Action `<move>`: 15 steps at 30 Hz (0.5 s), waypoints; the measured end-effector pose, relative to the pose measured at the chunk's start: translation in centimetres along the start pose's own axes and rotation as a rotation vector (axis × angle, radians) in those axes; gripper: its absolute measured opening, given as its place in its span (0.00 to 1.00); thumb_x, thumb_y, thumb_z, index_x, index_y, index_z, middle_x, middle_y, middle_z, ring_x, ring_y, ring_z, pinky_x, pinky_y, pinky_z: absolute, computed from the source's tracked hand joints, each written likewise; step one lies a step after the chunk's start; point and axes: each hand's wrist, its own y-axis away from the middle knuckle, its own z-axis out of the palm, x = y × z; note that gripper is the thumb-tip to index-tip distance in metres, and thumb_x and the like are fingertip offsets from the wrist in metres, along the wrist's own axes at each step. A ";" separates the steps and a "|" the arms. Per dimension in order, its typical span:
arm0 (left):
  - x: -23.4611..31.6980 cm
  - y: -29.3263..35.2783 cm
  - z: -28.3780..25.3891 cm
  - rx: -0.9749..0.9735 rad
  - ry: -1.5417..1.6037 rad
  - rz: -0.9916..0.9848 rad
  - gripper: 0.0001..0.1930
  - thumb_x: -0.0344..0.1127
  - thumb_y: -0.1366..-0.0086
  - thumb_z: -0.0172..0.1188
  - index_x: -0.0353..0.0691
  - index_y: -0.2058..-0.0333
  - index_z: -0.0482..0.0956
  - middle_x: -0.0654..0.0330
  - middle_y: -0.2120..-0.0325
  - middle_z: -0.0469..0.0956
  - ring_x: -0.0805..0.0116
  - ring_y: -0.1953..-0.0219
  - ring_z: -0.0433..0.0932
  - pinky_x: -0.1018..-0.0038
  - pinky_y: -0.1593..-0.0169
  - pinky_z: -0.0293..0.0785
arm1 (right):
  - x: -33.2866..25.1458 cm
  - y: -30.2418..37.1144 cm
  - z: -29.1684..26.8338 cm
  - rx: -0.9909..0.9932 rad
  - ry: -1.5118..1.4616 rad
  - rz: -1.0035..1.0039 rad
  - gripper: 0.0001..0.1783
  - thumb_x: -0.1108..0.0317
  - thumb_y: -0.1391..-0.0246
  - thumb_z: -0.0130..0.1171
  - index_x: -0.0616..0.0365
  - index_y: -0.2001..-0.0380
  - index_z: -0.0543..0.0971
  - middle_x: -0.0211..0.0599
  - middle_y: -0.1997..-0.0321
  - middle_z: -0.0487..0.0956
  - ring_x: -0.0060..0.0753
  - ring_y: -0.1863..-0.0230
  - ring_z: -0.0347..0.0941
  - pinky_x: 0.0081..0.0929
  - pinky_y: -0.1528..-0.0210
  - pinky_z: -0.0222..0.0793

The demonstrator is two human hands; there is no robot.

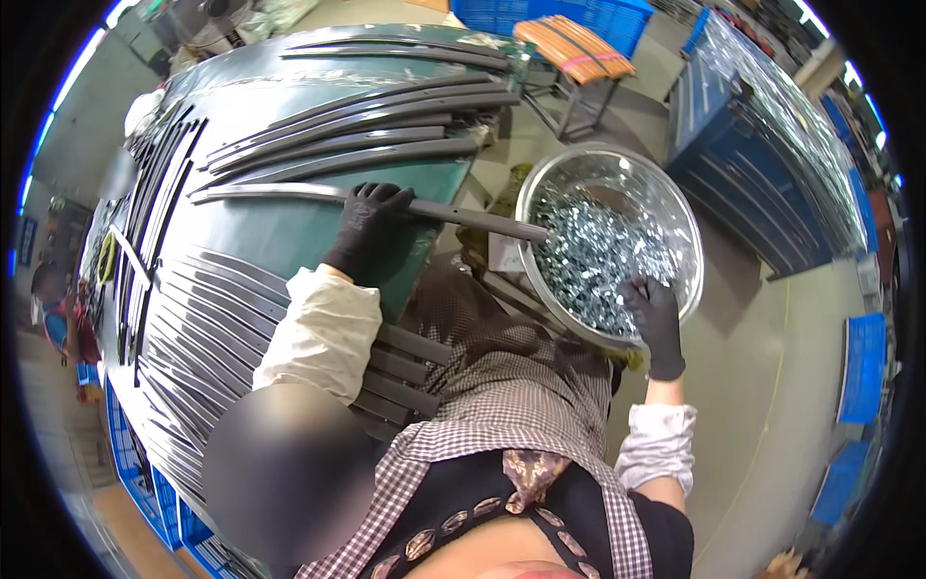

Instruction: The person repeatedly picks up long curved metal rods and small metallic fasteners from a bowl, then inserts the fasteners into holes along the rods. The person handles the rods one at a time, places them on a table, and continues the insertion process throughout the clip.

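Note:
My left hand [368, 230], in a dark glove, is closed around a long, slightly curved dark rail [475, 219]. One end of the rail lies over the green-topped table, and its other end reaches over the near rim of a round metal basin [696, 253]. Small shiny metal pieces [593, 253] fill the basin's bottom in a loose heap. At the basin's right side, my right hand [658, 318], also gloved, has its fingers curled together over the pieces. What sits between those fingertips is too small to make out.
More dark rails [386, 116] lie across the far part of the table [439, 183], with a dense row [212, 299] nearer me. A wooden-topped stool [574, 48] stands beyond the basin. Blue crates [762, 145] stand at the right. Another person [68, 323] is at far left.

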 end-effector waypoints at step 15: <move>0.5 3.9 -1.3 -0.215 0.213 -0.076 0.21 0.40 0.46 0.69 0.44 0.53 0.82 0.52 0.56 0.80 0.46 0.52 0.77 0.56 0.49 0.72 | -2.2 5.6 1.7 0.048 -0.564 0.061 0.09 0.63 0.42 0.68 0.55 0.65 0.81 0.18 0.73 0.76 0.08 0.79 0.59 0.12 0.76 0.53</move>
